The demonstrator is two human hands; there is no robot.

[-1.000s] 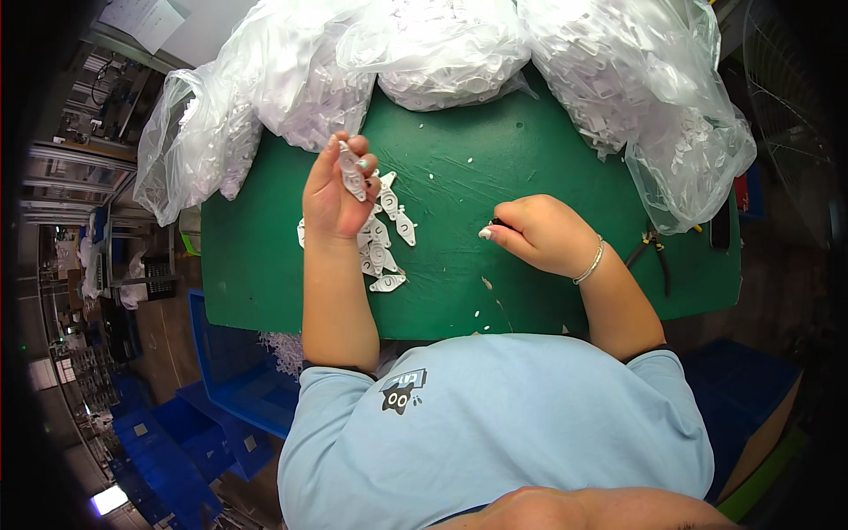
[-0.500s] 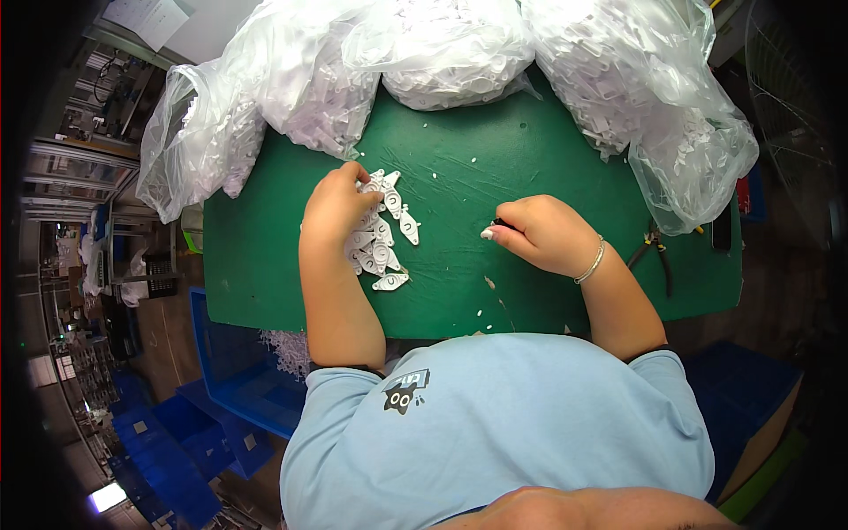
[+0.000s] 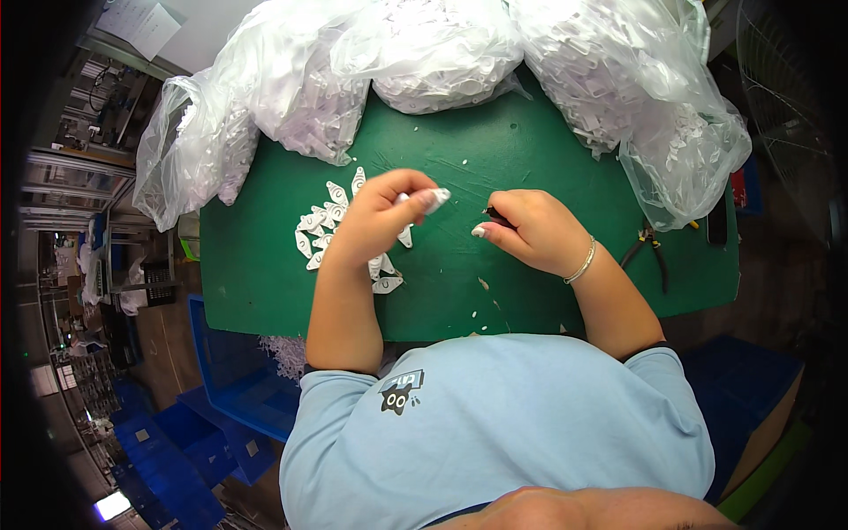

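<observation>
My left hand (image 3: 382,216) is raised over the green table, closed on a small white plastic part (image 3: 439,198) that pokes out past the thumb and fingertips. Under and beside that wrist lie several flat white plastic parts (image 3: 334,212), diamond-shaped with a curved mark in the middle; my forearm covers some of them. To the right, my right hand (image 3: 541,231) is closed round a small black tool (image 3: 498,217). Only a dark end of it shows between thumb and forefinger, so its kind is hidden. A gap of bare table separates the two hands.
Clear plastic bags (image 3: 442,75) full of white parts line the far edge of the green table (image 3: 442,300). Black-handled pliers (image 3: 655,256) and a dark flat device (image 3: 716,226) lie at the right. A blue crate (image 3: 212,353) stands below the left edge.
My left hand has lifted from the white parts and moved right toward my right hand, with a part in its fingers. The loose parts are more spread out. My right hand has barely moved.
</observation>
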